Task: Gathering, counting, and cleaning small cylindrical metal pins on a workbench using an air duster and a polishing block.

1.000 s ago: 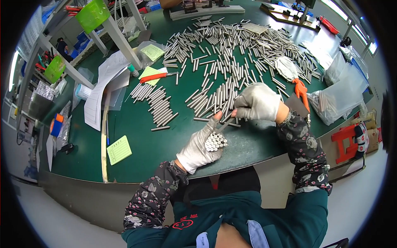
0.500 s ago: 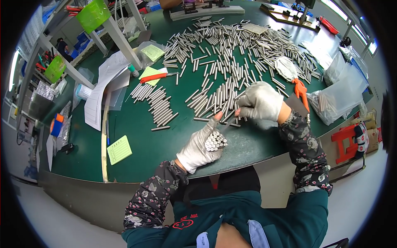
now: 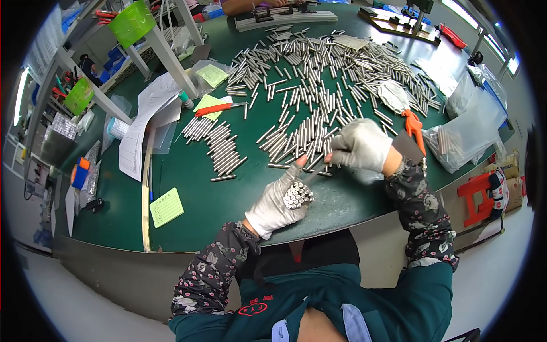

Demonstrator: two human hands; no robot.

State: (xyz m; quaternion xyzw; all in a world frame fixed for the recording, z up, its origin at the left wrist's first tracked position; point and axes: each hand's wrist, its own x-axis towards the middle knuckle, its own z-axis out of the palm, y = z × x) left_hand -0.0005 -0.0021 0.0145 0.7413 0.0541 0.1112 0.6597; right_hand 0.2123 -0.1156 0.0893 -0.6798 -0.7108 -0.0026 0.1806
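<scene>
My left hand (image 3: 269, 211), in a white fingerless glove, wraps round a bundle of short metal rods (image 3: 298, 195) with their round ends showing. My right hand (image 3: 363, 146) wears the same sort of glove and pinches its thumb and fingers together just right of the bundle. A thin grey streak runs from these fingertips toward the left thumb, too fine to name. Beyond both hands, loose metal rods (image 3: 310, 128) lie spread over the green table (image 3: 228, 211). To the left, more rods (image 3: 224, 151) lie side by side in a rough row.
An orange-handled tool (image 3: 213, 109) rests on yellow paper at the left. Closer in lies a green-yellow card (image 3: 167, 207). White printed sheets (image 3: 139, 128) hang by a shelf post. Clear plastic bags (image 3: 464, 137) and an orange-and-white glove (image 3: 413, 125) are on the right. Another person's arm (image 3: 239, 5) shows far back.
Both hands keep nearly the same place, the right one a touch lower. The whole view has shifted slightly. At the far edge, the other person's arm shows more.
</scene>
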